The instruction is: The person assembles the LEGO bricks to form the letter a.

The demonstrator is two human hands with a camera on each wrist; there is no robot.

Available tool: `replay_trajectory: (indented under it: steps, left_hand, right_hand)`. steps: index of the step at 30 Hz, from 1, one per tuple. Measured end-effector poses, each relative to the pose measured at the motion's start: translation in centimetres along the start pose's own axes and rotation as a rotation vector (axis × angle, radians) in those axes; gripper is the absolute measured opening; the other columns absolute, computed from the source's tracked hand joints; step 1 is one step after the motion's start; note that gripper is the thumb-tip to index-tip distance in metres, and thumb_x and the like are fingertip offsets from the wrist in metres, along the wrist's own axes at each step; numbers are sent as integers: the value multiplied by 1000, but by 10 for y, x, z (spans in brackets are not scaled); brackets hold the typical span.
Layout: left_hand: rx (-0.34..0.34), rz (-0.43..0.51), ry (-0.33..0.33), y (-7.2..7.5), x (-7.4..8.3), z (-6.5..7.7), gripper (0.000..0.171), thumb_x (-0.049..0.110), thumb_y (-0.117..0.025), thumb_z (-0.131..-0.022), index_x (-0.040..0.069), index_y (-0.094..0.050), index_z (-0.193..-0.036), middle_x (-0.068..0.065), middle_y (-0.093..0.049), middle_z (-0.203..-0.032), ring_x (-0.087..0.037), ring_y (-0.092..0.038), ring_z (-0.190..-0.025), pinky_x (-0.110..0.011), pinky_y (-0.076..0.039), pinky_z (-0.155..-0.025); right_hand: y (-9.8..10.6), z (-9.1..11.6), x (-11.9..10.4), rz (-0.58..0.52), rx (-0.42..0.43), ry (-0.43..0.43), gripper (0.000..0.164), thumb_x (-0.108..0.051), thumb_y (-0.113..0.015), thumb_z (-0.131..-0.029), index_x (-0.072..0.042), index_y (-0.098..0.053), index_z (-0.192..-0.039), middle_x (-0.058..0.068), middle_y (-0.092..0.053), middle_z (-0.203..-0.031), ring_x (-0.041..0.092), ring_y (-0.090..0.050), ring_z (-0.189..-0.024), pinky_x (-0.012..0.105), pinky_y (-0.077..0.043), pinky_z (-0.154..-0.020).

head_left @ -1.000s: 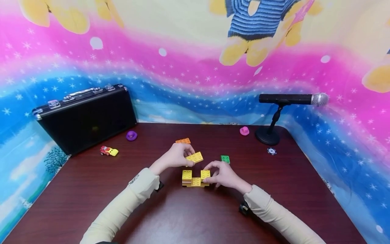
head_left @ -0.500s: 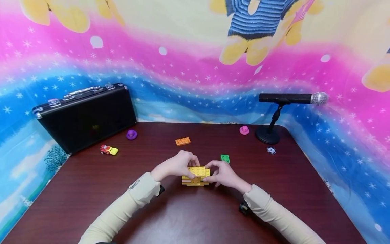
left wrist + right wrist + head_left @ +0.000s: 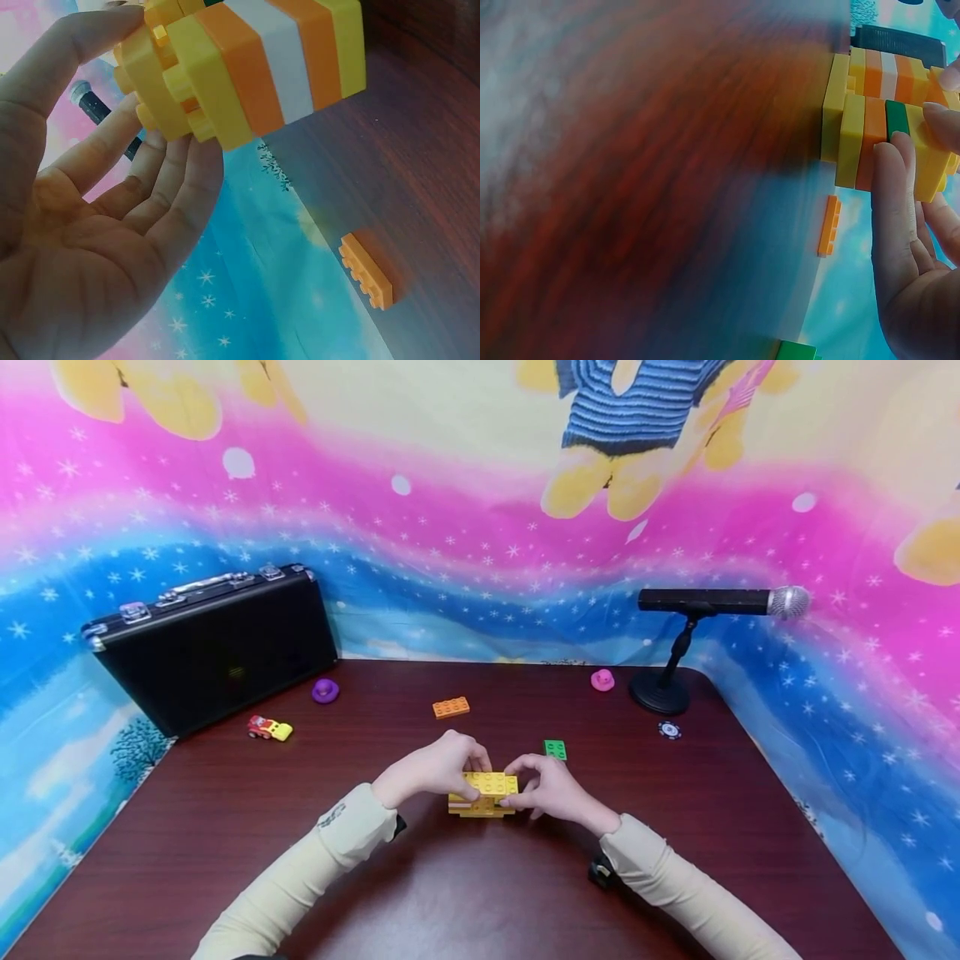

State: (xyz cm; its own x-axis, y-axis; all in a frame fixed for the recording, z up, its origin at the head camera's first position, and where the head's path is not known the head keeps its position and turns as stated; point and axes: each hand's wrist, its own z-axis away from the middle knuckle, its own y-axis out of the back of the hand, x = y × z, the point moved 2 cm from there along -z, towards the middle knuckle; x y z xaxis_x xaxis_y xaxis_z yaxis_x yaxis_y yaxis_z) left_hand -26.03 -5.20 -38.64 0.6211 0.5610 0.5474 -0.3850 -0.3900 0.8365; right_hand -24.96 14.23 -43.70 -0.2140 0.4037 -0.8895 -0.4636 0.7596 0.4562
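In the head view, my left hand [image 3: 435,768] pinches a yellow toy building brick [image 3: 489,783] between thumb and fingers, across the top of a built block structure [image 3: 482,810]. The left wrist view shows column studs [image 3: 180,84] in a narrow gap under this brick. Below them, the left column [image 3: 262,64] is layered yellow, orange and white. My right hand [image 3: 557,789] grips the structure's right column [image 3: 874,142], which has yellow, orange and green layers. A yellow base [image 3: 834,112] joins both columns at the bottom.
Behind the hands lie an orange brick [image 3: 451,707] and a green brick [image 3: 555,749]. Farther out are a toy car [image 3: 269,728], a purple toy [image 3: 326,691], a pink toy [image 3: 602,680], a poker chip [image 3: 670,730], a black case [image 3: 217,652] and a microphone stand [image 3: 660,692].
My left hand has brought the yellow brick toward me and down over the structure, uncovering the orange brick behind. My right hand has stayed at the right column.
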Motion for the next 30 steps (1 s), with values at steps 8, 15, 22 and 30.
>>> replay_trajectory:
  steps: [8, 15, 22, 30]
  left_hand:
    - [-7, -38, 18, 2, 2, -4, 21, 14, -78, -65, 12, -69, -84, 8, -62, -74, -6, -56, -63, -18, -47, -58]
    - [-9, -103, 3, 4, 4, -8, 19, 17, -79, -65, 12, -70, -81, 8, -63, -71, -3, -54, -61, -18, -46, -58]
    - [-13, -119, -12, 3, 3, -8, 20, 15, -78, -64, 12, -70, -81, 8, -63, -71, -4, -53, -60, -19, -46, -57]
    - [-18, -85, -15, 0, 0, -7, 20, 15, -78, -65, 13, -70, -83, 10, -62, -71, -4, -53, -61, -18, -46, -56]
  right_hand:
    - [2, 1, -4, -14, -2, 29, 41, -20, -77, -71, -5, -58, -104, 12, -59, -88, 33, -62, -58, 40, -50, -48]
    - [2, 3, -8, -12, 2, 14, 41, -18, -77, -71, -4, -58, -104, 13, -59, -87, 34, -62, -58, 41, -50, -48]
    - [0, 0, -2, -2, -5, 24, 43, -23, -78, -70, -4, -59, -103, 10, -59, -87, 30, -62, -57, 38, -50, -47]
    - [0, 0, -3, 4, -3, 4, 40, -17, -77, -71, -4, -59, -104, 12, -58, -88, 33, -63, -59, 40, -50, -48]
